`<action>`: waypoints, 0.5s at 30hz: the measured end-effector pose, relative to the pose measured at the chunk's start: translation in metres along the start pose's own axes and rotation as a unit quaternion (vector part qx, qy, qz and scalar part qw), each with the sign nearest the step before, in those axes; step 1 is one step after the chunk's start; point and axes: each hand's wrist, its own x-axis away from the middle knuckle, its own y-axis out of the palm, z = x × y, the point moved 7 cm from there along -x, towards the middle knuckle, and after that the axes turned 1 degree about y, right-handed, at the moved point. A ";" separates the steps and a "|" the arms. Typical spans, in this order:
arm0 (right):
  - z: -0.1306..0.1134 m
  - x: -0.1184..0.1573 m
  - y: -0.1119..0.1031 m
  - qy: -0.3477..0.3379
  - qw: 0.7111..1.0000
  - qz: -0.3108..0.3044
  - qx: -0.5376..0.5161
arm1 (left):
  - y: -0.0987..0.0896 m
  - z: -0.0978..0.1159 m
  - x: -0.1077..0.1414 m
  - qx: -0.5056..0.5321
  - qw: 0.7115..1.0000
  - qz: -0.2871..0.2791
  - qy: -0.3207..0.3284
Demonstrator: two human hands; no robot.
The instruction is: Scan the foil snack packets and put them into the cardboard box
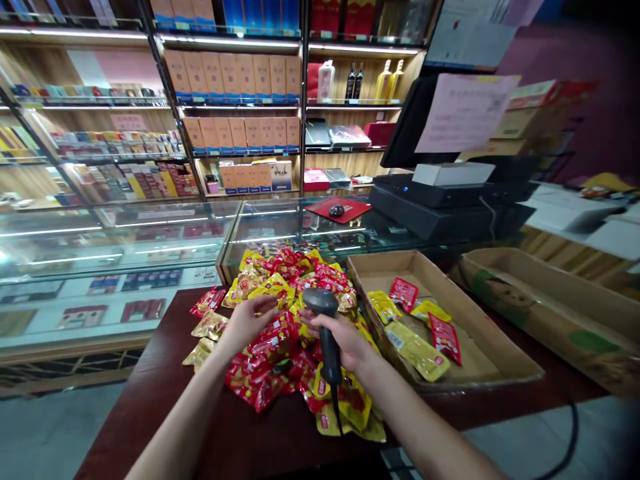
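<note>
A heap of red and yellow snack packets (273, 337) covers the middle of the dark wooden table. Over its left side is my left hand (253, 323), fingers stretched forward and apart; whether they touch a packet I cannot tell. My right hand (344, 341) is wrapped round the handle of a black barcode scanner (323, 303), its head pointing away from me above the heap. From the handle's lower end a cable runs down across the nearest packets. Right of the heap, a shallow cardboard box (480, 353) contains several red and yellow packets (417, 350).
Another cardboard box (560, 327) stands farther right. Behind the heap is a glass display counter (175, 230) with a mouse (337, 211) on a red mat (320, 208). A black monitor (410, 127) rises at the back right. Stocked shelves (233, 107) line the wall.
</note>
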 end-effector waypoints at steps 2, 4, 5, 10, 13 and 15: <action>0.005 -0.002 0.001 -0.022 1.000 0.009 0.012 | -0.002 0.001 0.007 -0.131 0.990 0.054 0.026; 0.010 -0.004 0.002 -0.032 0.999 0.011 0.019 | 0.002 0.004 0.014 -0.252 0.964 0.078 0.038; 0.014 -0.005 0.002 -0.031 0.999 0.011 0.022 | 0.004 0.005 0.016 -0.297 0.951 0.079 0.036; 0.026 -0.009 0.005 -0.018 1.000 0.002 0.011 | 0.011 -0.001 0.016 -0.332 0.941 0.065 0.001; 0.028 -0.008 0.005 -0.001 1.000 0.007 -0.010 | 0.009 -0.006 0.013 -0.290 0.954 0.077 0.001; 0.026 -0.006 0.007 0.006 1.000 0.011 -0.018 | 0.006 -0.008 0.012 -0.264 0.961 0.086 0.000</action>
